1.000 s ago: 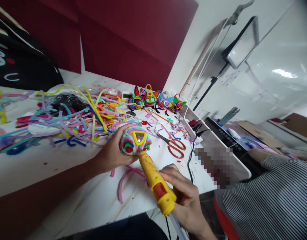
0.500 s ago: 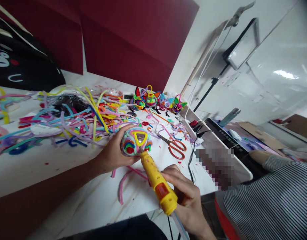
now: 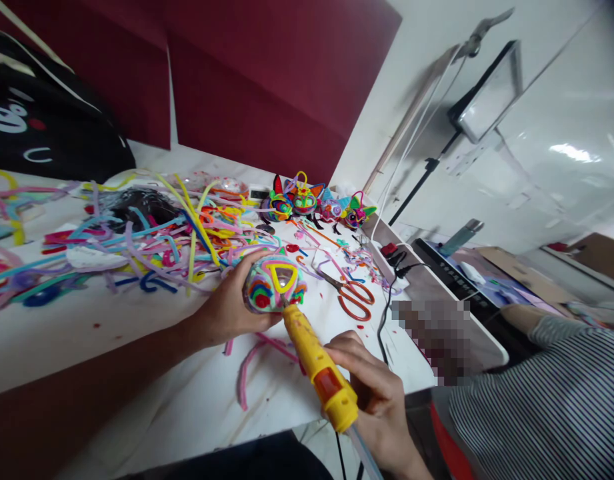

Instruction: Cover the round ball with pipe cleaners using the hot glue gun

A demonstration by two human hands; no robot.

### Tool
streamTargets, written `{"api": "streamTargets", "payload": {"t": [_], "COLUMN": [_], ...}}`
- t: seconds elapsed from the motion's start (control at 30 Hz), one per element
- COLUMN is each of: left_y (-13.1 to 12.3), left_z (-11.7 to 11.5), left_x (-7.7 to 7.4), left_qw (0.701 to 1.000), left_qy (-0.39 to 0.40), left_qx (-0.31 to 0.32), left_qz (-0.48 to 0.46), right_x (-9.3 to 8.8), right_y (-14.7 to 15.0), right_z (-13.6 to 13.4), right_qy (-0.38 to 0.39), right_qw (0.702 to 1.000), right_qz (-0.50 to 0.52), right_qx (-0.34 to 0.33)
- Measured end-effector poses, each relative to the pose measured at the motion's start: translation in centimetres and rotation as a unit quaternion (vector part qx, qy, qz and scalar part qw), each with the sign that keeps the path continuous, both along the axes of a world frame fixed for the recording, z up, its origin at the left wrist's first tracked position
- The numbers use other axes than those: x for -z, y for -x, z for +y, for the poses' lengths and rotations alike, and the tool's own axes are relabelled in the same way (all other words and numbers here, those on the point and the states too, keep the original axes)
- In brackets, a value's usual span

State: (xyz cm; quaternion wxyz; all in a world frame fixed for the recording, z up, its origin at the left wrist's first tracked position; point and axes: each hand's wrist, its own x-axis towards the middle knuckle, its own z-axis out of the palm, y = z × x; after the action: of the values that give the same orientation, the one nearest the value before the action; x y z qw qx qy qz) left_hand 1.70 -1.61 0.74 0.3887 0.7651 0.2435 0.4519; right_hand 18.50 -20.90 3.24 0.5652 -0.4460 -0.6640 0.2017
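My left hand (image 3: 233,303) is wrapped round the side of a rounded ornament (image 3: 271,270) covered in coloured pipe cleaners, with a yellow triangle on its front. In my right hand (image 3: 374,393) is a yellow glue gun (image 3: 314,357), a clear glue stick (image 3: 364,450) trailing from its back end. The gun's nozzle is at the ornament's lower front edge, just under the triangle; whether it touches cannot be made out. Pink pipe cleaners (image 3: 244,377) lie on the table below the ornament.
A heap of pipe cleaners (image 3: 151,250) covers the table's left. Orange-handled scissors (image 3: 354,299) lie right of the ornament. Several finished ornaments (image 3: 304,202) stand at the back. A black cable (image 3: 383,333) crosses the right side. A person in a striped top (image 3: 541,400) is at the right.
The whole view has shifted slightly. Both hands keep their grip, and the nozzle stays at the same lower edge of the ornament.
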Motion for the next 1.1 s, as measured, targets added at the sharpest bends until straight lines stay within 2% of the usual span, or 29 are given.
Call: {"api": "streamTargets", "payload": {"t": [0.37, 1.1], "left_y": [-0.01, -0.03], "left_z": [0.07, -0.1], "left_x": [-0.08, -0.46], "left_qw": [1.0, 1.0], "left_qy": [0.006, 0.007], "left_qx": [0.027, 0.021], "left_qz": [-0.004, -0.005], "right_x": [-0.36, -0.01], "right_y": [0.07, 0.0], "right_z": [0.15, -0.12], "right_qy": [-0.011, -0.004], "right_qw": [1.0, 1.0], "right_qz": [-0.014, -0.02], "right_qx": [0.018, 0.015]}}
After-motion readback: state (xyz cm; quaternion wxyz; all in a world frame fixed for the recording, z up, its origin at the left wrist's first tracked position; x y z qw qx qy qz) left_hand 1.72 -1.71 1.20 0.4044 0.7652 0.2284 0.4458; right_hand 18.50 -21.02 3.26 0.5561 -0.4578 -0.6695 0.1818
